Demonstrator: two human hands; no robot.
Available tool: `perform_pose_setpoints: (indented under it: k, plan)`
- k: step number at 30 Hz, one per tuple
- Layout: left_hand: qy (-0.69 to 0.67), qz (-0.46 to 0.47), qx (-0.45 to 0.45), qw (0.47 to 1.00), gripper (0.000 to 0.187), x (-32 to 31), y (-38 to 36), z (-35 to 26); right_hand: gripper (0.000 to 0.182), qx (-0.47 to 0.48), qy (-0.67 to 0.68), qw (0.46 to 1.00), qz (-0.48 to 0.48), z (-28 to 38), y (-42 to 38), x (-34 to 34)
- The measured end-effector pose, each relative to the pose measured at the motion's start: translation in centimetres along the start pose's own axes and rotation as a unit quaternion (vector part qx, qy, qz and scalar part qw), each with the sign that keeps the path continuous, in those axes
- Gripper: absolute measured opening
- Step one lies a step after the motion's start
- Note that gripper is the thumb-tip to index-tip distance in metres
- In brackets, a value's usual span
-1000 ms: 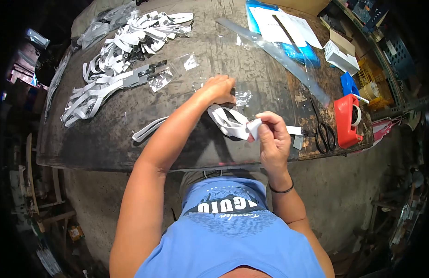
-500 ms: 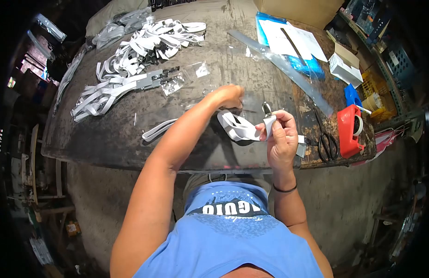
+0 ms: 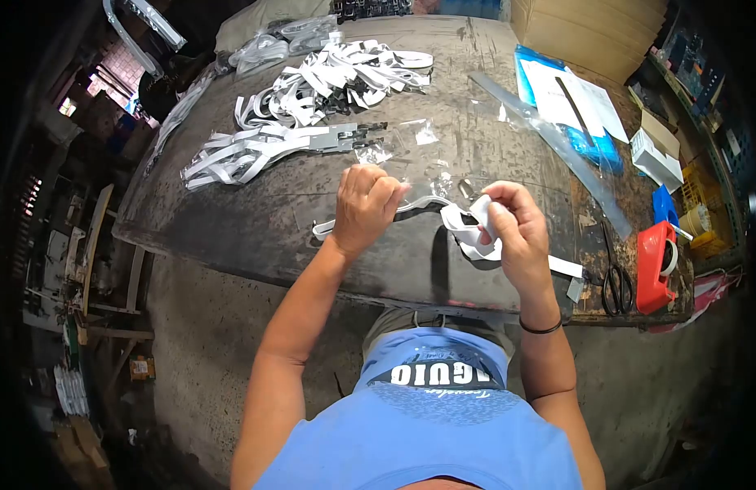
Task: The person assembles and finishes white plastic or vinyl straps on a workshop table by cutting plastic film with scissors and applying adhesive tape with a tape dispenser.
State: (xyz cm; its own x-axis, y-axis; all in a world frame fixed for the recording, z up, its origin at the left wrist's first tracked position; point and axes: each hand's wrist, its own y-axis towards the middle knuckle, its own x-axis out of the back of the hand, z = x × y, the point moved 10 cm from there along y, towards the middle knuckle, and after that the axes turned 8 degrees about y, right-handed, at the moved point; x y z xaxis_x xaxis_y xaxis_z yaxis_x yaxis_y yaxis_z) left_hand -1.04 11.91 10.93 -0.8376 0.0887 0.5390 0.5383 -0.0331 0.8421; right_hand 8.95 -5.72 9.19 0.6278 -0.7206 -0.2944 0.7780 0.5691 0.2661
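My right hand (image 3: 521, 233) pinches a folded part of a white lanyard (image 3: 460, 224) between thumb and fingers. A metal clip (image 3: 466, 189) sticks out just beyond the fingertips. The strap loops below the hand, and one end runs out to its right. Another stretch of strap reaches left along the tabletop, passing behind my left hand (image 3: 366, 204). That hand is raised over the table with its fingers curled in and thumb against them; whatever they pinch, if anything, is too small to make out. Small clear plastic pieces (image 3: 442, 174) lie between the hands.
A heap of white lanyards (image 3: 329, 86) and a laid-out bundle (image 3: 239, 151) are at the left. Right of my hands are black scissors (image 3: 617, 286), a red tape dispenser (image 3: 654, 265), a long clear plastic strip (image 3: 549, 147), papers (image 3: 574, 102) and a small white box (image 3: 657, 155).
My left hand has drawn back to the left and turned, fingers curled. My right hand still holds the lanyard by the clip. The head view has swung left, so the table appears shifted right.
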Motion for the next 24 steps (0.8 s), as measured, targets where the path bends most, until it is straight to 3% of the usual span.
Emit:
perform_pose_setpoints:
  k: [9,19,24]
  plan:
    - [0.032,-0.028,-0.059,0.997,0.028,0.7,-0.7,-1.9,0.020,-0.123,-0.120,0.981,0.093,-1.3,0.5,-1.3]
    - [0.035,-0.018,-0.102,0.994,0.030,1.5,-0.3,-3.2,0.020,-0.146,-0.109,0.973,0.145,-1.8,1.4,-2.6]
    - [0.017,-0.017,-0.096,0.995,0.023,1.3,-0.3,-3.7,0.020,-0.137,-0.172,0.959,0.179,-2.4,2.1,-3.2]
